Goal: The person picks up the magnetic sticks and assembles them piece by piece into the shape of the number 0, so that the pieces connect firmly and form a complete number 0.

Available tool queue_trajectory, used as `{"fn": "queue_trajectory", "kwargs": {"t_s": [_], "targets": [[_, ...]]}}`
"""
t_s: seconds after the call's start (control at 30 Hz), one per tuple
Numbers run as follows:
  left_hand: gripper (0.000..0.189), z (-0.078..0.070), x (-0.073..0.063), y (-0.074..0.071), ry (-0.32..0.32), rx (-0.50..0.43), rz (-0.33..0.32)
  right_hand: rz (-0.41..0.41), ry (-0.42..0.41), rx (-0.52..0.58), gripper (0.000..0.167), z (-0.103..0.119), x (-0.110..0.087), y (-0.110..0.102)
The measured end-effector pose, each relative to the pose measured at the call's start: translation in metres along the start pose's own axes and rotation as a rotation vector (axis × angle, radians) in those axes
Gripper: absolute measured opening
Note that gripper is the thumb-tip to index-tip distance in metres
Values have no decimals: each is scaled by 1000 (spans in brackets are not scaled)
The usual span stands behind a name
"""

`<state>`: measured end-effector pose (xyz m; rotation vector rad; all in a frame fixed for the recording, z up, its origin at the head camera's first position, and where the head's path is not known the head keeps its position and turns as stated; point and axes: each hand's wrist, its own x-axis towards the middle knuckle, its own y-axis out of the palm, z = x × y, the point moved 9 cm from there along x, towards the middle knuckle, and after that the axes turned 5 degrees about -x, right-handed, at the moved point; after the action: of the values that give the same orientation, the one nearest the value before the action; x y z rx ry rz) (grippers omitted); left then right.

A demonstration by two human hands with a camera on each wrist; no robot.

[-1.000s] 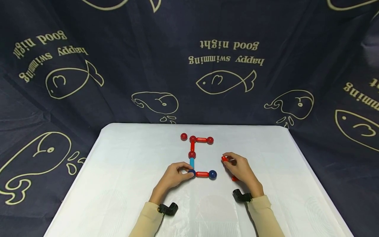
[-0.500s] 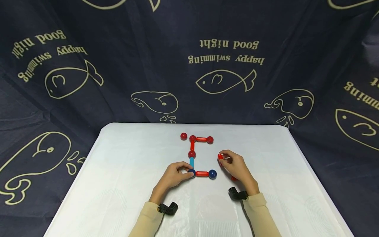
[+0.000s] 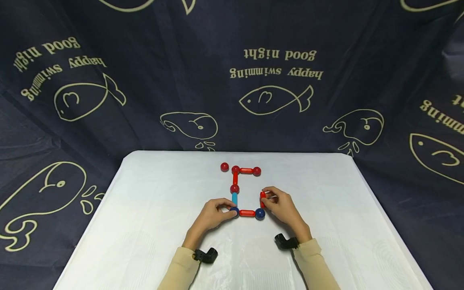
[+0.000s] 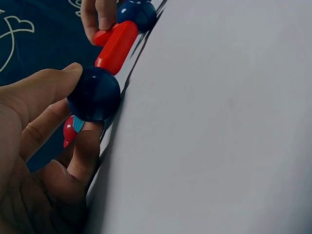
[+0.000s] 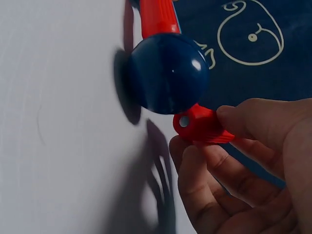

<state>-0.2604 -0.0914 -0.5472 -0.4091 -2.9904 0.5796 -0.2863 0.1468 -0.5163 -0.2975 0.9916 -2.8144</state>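
My left hand (image 3: 214, 214) pinches a dark blue ball (image 4: 95, 95) between thumb and fingers at the near left corner of a ball-and-rod figure. A red rod (image 3: 247, 213) joins that ball to a second dark blue ball (image 3: 259, 214) on the right. Another red magnetic rod (image 3: 262, 200) is pinched in my right hand (image 3: 285, 207). In the right wrist view this held rod (image 5: 204, 127) has its round metal-tipped end close by the second blue ball (image 5: 168, 73); whether they touch, I cannot tell.
From the left corner a light blue rod (image 3: 235, 199) runs up to a red ball (image 3: 235, 188). Beyond it, a red rod (image 3: 235, 178) leads to a far red ball (image 3: 235, 170), then another red rod (image 3: 246, 170) and ball (image 3: 257, 171). A loose red ball (image 3: 224, 166) lies left.
My right hand has moved left with the red rod, bringing it upright in the head view above the right blue ball. My left hand has stayed put. A red rod under the right hand is now hidden.
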Motion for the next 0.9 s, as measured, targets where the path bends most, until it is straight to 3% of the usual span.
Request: {"fn": "queue_trajectory", "kwargs": {"t_s": [0.53,0.9], "targets": [[21,-1,-2,-1,9,-3,-4,6,27,43,27,1,1,6],[20,3,0,-1,-11,5,1,85,19,63,50,5,-24,11]]}}
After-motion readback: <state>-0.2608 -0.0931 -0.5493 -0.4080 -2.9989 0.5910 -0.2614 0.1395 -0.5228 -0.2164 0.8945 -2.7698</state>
